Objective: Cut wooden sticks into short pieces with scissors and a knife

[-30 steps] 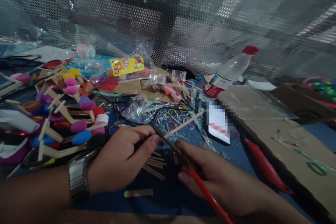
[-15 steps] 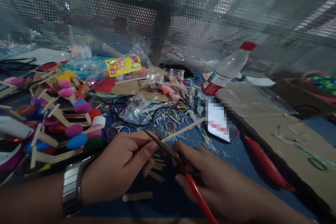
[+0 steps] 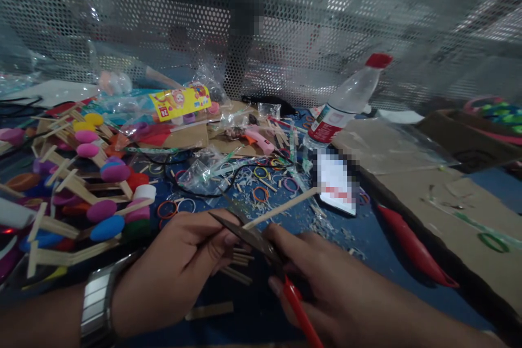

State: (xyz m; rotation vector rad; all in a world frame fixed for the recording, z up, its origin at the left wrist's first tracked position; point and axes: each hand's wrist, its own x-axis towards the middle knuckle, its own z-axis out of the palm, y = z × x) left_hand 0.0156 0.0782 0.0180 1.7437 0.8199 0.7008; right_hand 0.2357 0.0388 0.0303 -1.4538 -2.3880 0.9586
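Low over the blue table (image 3: pixel 367 239), a thin wooden stick (image 3: pixel 281 206) is pinched at its near end by the left hand (image 3: pixel 179 266), whose grip is closed on it. The right hand (image 3: pixel 338 293) holds red-handled scissors (image 3: pixel 261 244), blades parted around the stick. More sticks (image 3: pixel 238 263) lie beneath. Farther out are coloured rubber bands (image 3: pixel 261 194), a red-capped plastic bottle (image 3: pixel 346 103) whose label is too small to read, and a yellow packet (image 3: pixel 179 103) marked with a red "24".
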